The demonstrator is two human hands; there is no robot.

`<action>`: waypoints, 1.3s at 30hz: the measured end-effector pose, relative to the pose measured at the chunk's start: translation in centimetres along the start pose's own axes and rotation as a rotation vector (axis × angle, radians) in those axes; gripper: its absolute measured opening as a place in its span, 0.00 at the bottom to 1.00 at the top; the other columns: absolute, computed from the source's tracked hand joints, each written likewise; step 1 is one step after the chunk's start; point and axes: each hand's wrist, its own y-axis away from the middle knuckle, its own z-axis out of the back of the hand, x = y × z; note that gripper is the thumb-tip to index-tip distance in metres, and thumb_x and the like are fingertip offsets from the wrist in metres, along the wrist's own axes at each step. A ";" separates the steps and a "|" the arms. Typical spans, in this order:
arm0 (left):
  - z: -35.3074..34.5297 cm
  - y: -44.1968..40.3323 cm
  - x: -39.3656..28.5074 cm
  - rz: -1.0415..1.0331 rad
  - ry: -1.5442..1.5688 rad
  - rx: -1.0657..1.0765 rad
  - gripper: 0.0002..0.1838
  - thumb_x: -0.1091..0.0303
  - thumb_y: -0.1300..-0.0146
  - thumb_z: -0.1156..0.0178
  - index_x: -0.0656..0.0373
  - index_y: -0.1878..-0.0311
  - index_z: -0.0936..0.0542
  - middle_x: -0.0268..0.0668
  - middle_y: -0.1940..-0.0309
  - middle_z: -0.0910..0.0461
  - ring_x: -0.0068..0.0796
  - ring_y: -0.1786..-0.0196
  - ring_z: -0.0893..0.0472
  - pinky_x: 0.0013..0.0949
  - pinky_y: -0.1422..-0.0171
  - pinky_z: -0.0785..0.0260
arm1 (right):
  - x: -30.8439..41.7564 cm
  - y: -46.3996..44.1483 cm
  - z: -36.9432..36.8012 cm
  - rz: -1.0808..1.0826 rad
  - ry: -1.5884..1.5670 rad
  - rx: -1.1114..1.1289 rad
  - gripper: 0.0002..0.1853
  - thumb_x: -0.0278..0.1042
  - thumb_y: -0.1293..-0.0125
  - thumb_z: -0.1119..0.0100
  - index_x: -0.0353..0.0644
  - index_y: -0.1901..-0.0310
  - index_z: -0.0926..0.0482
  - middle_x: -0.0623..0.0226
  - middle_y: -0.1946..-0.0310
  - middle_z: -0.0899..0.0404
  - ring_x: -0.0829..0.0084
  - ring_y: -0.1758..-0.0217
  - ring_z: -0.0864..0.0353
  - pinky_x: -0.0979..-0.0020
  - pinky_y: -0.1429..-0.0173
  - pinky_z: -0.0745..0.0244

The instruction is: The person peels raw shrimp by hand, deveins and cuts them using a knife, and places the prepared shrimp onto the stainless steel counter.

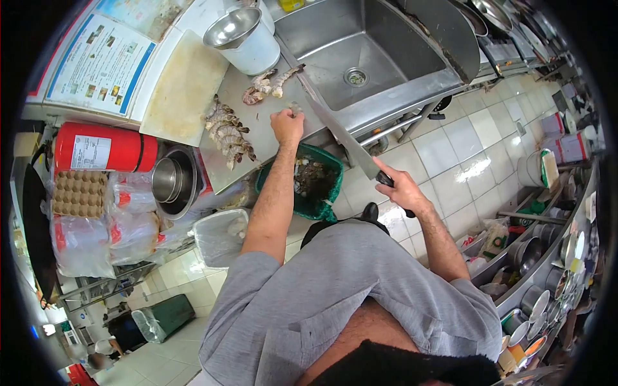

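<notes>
The right hand (403,191) has its fingers wrapped around the black handle of a long, broad-bladed steel knife (347,143), whose blade slants up and across toward the near edge of a stainless steel sink (412,55), the tip end beside the left hand. The left hand (287,126) is over the edge of a grey metal surface (262,138), its fingers curled in at a small, pale, translucent piece (295,107); whether they pinch it or only touch it, I cannot tell. On the surface to the left lies a row of large, grey-and-cream striped shellfish pieces (229,134), set close side by side. More shellfish pieces, pale with pinkish-brown shell (260,88), lie beyond the left hand, near a white plastic bucket (253,55) with a shiny round steel bowl (233,29) at its mouth. A worn cream-coloured rectangular board (185,90) is at the far left of the row. Below the surface edge, partly behind the left forearm, stands a green-lined bin (336,168) holding dark scraps, with a whitish translucent plastic tub (215,239) beside it.
</notes>
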 end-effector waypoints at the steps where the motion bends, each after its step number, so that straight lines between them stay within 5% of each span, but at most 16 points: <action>1: 0.1 0.2 -0.3 0.008 0.014 -0.008 0.19 0.59 0.50 0.32 0.61 0.58 0.20 0.45 0.57 0.24 0.47 0.50 0.24 0.46 0.45 0.30 | -0.1 -0.9 -0.4 0.119 0.130 -0.085 0.38 0.29 0.39 0.37 0.59 0.29 0.40 0.59 0.63 0.18 0.62 0.61 0.19 0.64 0.54 0.24; 3: 0.8 0.6 -0.9 -0.128 -0.055 0.063 0.15 0.65 0.51 0.33 0.55 0.58 0.19 0.42 0.57 0.22 0.48 0.51 0.23 0.46 0.46 0.29 | 0.9 -2.3 -0.7 0.243 0.371 -0.164 0.37 0.30 0.39 0.39 0.59 0.29 0.41 0.53 0.57 0.19 0.51 0.54 0.19 0.57 0.52 0.23; 6: 2.5 0.2 -1.4 -0.146 -0.061 0.257 0.14 0.69 0.51 0.33 0.53 0.59 0.20 0.37 0.58 0.20 0.46 0.51 0.23 0.46 0.47 0.28 | 2.8 -3.4 -1.4 0.263 0.624 -0.183 0.37 0.31 0.39 0.39 0.59 0.29 0.41 0.56 0.59 0.20 0.53 0.57 0.18 0.56 0.54 0.22; 10: 3.8 -0.4 -0.1 -0.245 -0.185 0.215 0.14 0.71 0.51 0.34 0.53 0.59 0.21 0.37 0.59 0.19 0.45 0.52 0.22 0.45 0.48 0.28 | 3.9 -3.7 -1.9 0.240 0.758 -0.149 0.36 0.30 0.39 0.41 0.60 0.29 0.41 0.58 0.59 0.20 0.54 0.60 0.18 0.56 0.57 0.20; 23: 4.4 -0.1 0.4 -0.281 -0.028 0.254 0.15 0.64 0.47 0.34 0.55 0.55 0.19 0.38 0.59 0.18 0.40 0.54 0.19 0.42 0.51 0.27 | 4.1 -3.7 -0.3 0.218 0.791 -0.187 0.38 0.28 0.40 0.40 0.64 0.28 0.42 0.59 0.60 0.20 0.56 0.58 0.18 0.57 0.55 0.21; 31: 4.8 -0.4 -0.4 -0.222 -0.020 0.301 0.14 0.66 0.47 0.37 0.52 0.55 0.18 0.39 0.57 0.19 0.43 0.51 0.20 0.44 0.48 0.26 | 4.7 -1.9 -0.9 0.229 0.894 -0.172 0.38 0.27 0.40 0.40 0.62 0.28 0.41 0.60 0.66 0.21 0.56 0.68 0.18 0.57 0.63 0.21; 39: 4.2 -0.3 -0.1 -0.261 -0.015 0.321 0.17 0.64 0.49 0.35 0.50 0.54 0.17 0.40 0.59 0.18 0.42 0.53 0.19 0.43 0.50 0.26 | 5.1 -2.4 -1.7 0.202 0.872 -0.161 0.37 0.27 0.41 0.40 0.59 0.29 0.39 0.59 0.68 0.22 0.56 0.68 0.19 0.56 0.62 0.21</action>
